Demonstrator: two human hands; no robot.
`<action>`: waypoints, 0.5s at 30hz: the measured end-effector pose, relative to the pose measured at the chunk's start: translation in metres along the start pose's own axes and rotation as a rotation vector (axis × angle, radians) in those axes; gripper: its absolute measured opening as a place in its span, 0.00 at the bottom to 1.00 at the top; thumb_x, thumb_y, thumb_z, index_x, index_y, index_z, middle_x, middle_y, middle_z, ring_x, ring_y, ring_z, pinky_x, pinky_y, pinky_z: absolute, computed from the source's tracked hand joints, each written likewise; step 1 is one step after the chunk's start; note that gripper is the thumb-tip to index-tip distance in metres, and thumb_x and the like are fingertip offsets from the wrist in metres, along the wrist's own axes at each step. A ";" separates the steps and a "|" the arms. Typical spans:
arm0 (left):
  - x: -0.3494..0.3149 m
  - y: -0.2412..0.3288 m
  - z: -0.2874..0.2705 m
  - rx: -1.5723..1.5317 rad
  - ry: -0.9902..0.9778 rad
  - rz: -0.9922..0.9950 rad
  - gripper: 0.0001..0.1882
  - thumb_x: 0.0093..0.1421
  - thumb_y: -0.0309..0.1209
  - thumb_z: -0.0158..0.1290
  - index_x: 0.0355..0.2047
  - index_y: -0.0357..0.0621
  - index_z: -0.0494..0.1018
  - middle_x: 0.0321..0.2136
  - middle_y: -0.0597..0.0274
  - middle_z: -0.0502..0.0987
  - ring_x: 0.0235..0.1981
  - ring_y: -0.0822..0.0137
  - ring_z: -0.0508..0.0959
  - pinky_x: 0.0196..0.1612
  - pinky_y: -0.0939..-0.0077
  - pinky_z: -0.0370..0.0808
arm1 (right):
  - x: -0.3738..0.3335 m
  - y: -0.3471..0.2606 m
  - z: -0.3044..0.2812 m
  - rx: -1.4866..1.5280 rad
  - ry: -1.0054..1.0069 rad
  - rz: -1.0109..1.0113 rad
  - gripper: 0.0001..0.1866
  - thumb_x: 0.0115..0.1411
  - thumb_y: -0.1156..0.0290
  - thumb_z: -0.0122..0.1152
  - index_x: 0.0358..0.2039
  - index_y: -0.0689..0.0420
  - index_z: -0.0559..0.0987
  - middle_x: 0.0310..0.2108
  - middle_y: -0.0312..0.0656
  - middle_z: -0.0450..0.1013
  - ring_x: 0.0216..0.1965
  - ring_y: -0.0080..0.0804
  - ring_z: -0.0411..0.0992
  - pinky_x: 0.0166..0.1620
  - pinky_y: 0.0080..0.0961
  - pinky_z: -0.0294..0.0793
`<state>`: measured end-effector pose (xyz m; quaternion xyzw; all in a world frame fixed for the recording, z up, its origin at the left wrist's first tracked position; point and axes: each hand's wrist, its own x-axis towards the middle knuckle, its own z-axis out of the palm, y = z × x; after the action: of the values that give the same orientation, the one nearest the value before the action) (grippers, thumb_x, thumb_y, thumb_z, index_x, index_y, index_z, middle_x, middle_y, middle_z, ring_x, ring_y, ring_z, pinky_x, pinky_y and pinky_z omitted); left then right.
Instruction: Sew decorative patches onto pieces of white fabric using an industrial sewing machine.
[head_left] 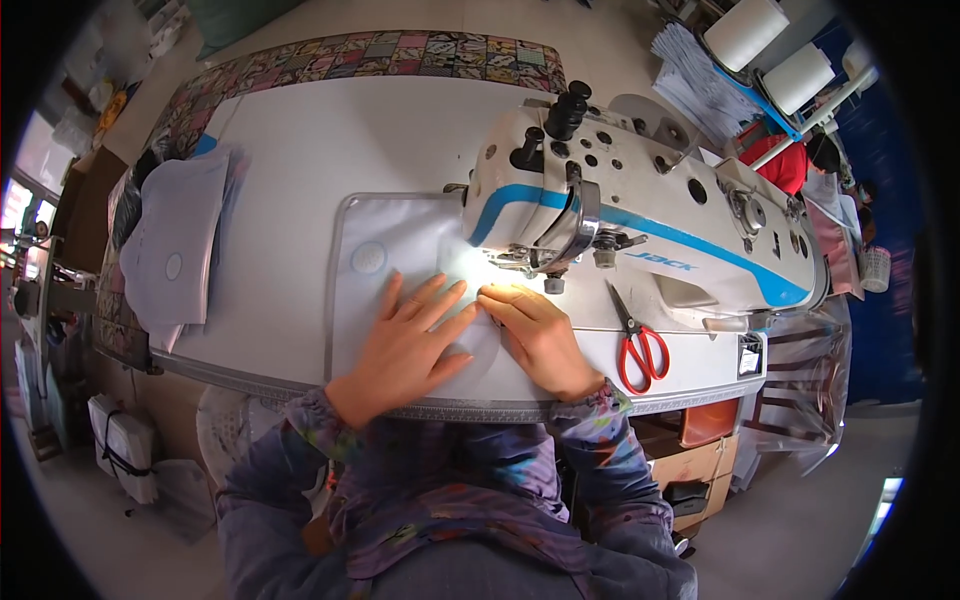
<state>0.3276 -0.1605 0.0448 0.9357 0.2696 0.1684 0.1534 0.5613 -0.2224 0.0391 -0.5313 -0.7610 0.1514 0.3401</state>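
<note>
A white cloth panel (385, 222) with a grey edge and a pale round mark lies flat under the head of a sewing machine (640, 215). On the panel rests my left hand (410, 335), palm down with its fingers spread. My right hand (538, 335) is beside it, fingers curled and pressed together on the cloth just in front of the lit needle area. What its fingertips pinch is partly hidden. Red-handled scissors (643, 358) lie to the right of my right hand, blades pointing away from me.
A stack of white cloth pieces (172, 245) sits at the table's left end. Patchwork-patterned cloth (400, 55) borders the far edge. White thread cones (745, 35) stand at the back right. A measuring tape (470, 411) runs along the table's front edge.
</note>
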 end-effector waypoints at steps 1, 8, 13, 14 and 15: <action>0.000 -0.004 -0.001 0.000 0.000 0.001 0.28 0.63 0.39 0.61 0.63 0.49 0.74 0.67 0.56 0.69 0.71 0.49 0.64 0.75 0.42 0.53 | 0.000 0.000 -0.001 0.000 0.001 0.001 0.23 0.55 0.84 0.60 0.54 0.64 0.80 0.54 0.51 0.78 0.56 0.54 0.76 0.60 0.43 0.76; 0.011 -0.044 -0.004 -0.123 -0.070 0.187 0.21 0.62 0.30 0.60 0.56 0.60 0.81 0.61 0.68 0.77 0.67 0.60 0.71 0.75 0.42 0.52 | 0.000 -0.001 -0.003 -0.009 -0.009 -0.039 0.22 0.55 0.84 0.61 0.52 0.63 0.82 0.53 0.49 0.79 0.55 0.52 0.77 0.58 0.41 0.77; 0.026 -0.062 -0.006 -0.140 -0.073 0.217 0.19 0.64 0.26 0.56 0.53 0.59 0.81 0.60 0.72 0.79 0.66 0.65 0.73 0.75 0.42 0.53 | 0.000 0.001 0.000 -0.021 -0.030 -0.041 0.24 0.54 0.83 0.61 0.54 0.62 0.81 0.55 0.48 0.78 0.57 0.51 0.76 0.61 0.43 0.75; 0.030 -0.065 -0.007 -0.140 -0.082 0.223 0.19 0.64 0.25 0.56 0.53 0.59 0.81 0.61 0.72 0.78 0.67 0.65 0.72 0.75 0.41 0.53 | 0.000 0.000 0.001 -0.065 -0.042 -0.047 0.26 0.54 0.83 0.61 0.56 0.62 0.80 0.57 0.49 0.77 0.58 0.51 0.75 0.63 0.45 0.73; 0.033 -0.067 -0.008 -0.141 -0.091 0.230 0.19 0.64 0.25 0.55 0.53 0.59 0.81 0.62 0.72 0.77 0.68 0.66 0.72 0.75 0.41 0.53 | 0.000 0.000 0.001 -0.109 -0.054 -0.054 0.27 0.54 0.82 0.61 0.58 0.61 0.79 0.59 0.49 0.75 0.59 0.51 0.74 0.65 0.46 0.71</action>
<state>0.3204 -0.0865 0.0340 0.9539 0.1410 0.1609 0.2104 0.5604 -0.2220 0.0384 -0.5242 -0.7909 0.1150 0.2941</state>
